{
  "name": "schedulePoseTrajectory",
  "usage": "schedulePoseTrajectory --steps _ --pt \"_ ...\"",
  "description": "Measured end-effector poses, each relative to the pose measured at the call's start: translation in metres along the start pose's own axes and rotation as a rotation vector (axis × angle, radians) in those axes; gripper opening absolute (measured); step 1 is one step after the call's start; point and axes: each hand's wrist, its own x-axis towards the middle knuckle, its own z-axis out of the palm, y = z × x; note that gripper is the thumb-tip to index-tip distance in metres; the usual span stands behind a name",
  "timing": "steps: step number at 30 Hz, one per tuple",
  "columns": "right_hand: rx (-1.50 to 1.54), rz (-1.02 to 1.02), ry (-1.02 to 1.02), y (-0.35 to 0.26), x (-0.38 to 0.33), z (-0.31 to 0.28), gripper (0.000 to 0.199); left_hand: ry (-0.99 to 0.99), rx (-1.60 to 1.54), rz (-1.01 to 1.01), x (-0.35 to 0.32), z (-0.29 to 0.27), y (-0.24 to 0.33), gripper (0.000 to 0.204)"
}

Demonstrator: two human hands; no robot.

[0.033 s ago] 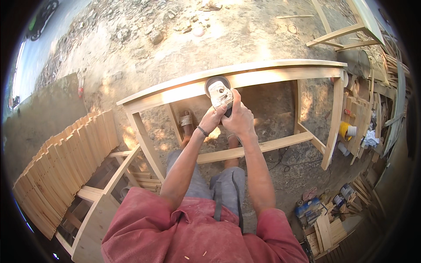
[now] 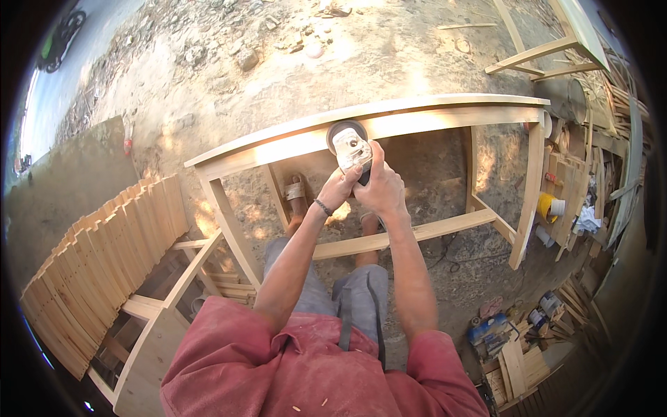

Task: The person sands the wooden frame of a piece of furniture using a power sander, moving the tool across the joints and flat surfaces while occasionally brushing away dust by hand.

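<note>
While both hands grip the grinder, nothing has shifted since the earlier view.
Left hand and right hand stay clamped together on the grinder; its disc rests on the frame's top rail, slats left of the frame.

Single head-worn fisheye view, looking steeply down from above the person's red-shirted shoulders. The forearms enter from the lower edge, near the lens. The pale, unfinished wooden frame spans mid-picture, its straight rails bowed by the lens; sandy ground recedes toward the upper rim.
</note>
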Motion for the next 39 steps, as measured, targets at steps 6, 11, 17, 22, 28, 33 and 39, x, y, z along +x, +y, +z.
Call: schedulePoseTrajectory --steps 6,11,17,22,28,33,39 --pt "0.043 0.068 0.021 0.02 0.003 -0.036 0.076 -0.051 -0.039 -0.029 0.024 0.037 -0.002 0.07" --pt "0.075 0.085 0.053 0.043 0.006 -0.059 0.077 -0.089 -0.049 -0.09 0.051 0.061 -0.01 0.07" --pt "0.075 0.105 0.081 0.069 0.007 -0.083 0.077 -0.111 -0.022 -0.053 0.07 0.095 -0.006 0.07" --pt "0.087 0.085 0.122 0.091 0.012 -0.102 0.076 -0.135 0.041 -0.08 0.088 0.118 -0.003 0.073" --pt "0.093 0.146 0.151 0.108 0.01 -0.113 0.075 -0.187 0.132 -0.117 0.103 0.136 0.0 0.073" --pt "0.143 0.258 0.244 0.13 0.008 -0.136 0.073 -0.288 0.381 -0.177 0.13 0.172 0.023 0.075" --pt "0.143 0.18 0.391 0.154 0.004 -0.133 0.074 -0.39 0.553 -0.22 0.141 0.189 0.037 0.079"
